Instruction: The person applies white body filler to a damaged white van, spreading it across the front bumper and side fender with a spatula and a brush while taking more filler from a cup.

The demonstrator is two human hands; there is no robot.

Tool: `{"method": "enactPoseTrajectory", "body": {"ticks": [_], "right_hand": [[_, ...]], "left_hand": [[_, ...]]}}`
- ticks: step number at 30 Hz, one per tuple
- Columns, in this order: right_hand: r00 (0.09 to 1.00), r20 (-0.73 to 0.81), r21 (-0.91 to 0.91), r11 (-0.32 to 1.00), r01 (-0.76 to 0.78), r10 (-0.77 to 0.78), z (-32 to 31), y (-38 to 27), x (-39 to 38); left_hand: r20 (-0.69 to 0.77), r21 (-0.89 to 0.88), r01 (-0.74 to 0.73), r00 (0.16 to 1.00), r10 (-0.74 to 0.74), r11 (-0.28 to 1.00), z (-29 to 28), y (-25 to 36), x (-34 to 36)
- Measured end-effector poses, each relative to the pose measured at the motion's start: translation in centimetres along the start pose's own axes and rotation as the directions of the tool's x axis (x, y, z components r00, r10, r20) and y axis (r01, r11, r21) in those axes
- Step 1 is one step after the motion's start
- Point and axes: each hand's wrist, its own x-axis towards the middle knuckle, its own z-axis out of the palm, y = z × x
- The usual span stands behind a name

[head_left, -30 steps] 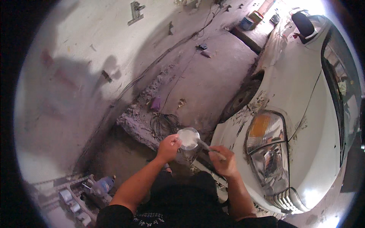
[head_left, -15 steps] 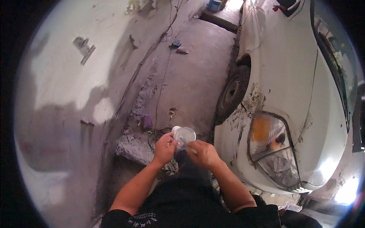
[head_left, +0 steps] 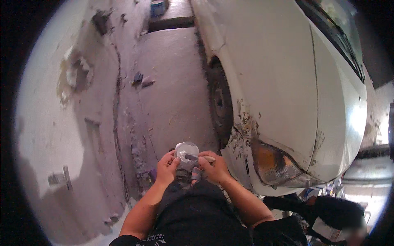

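My left hand grips a small round white container at waist height, with pale paste visible inside. My right hand is closed on a flat-bladed spatula with a light handle; its blade lies in the container. Just beyond my hands to the right is the front of a white car, with its front wheel, dirty scuffed patches and an orange-and-clear headlight. My feet are partly hidden below the container.
A white wall runs along the left, with cables at its foot. A pale concrete ledge stretches ahead, carrying small dark objects. A blue bucket stands at the far end. Another person in dark clothing is at the lower right.
My view has swung round along the car's side. The spatula's blade has moved further across the container as both hands drew closer. The other person is now visible at lower right.
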Motion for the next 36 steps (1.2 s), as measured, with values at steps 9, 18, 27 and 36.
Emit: {"method": "enactPoseTrajectory", "body": {"ticks": [9, 18, 27, 36], "right_hand": [[0.931, -0.308, 0.607, 0.794, 0.035, 0.195, -1.4, -2.7, 7.6], [0.713, -0.598, 0.693, 0.683, 0.23, 0.367, 2.2, -6.4, 14.3], [0.567, -0.716, 0.698, 0.448, 0.56, 0.407, 3.3, -5.8, 18.8], [0.248, -0.786, 0.326, 0.038, 0.945, 0.566, 6.1, -4.7, 20.4]], "left_hand": [[0.295, -0.043, 0.285, 0.919, -0.26, 0.958, 0.7, 4.2, 15.4], [0.632, 0.229, 0.269, 0.69, -0.353, 0.936, 0.2, 7.7, 30.6], [0.774, 0.457, 0.073, 0.459, -0.436, 0.887, 7.5, 8.6, 40.3], [0.751, 0.657, -0.15, 0.222, -0.622, 0.739, 14.5, 10.4, 42.9]]}}
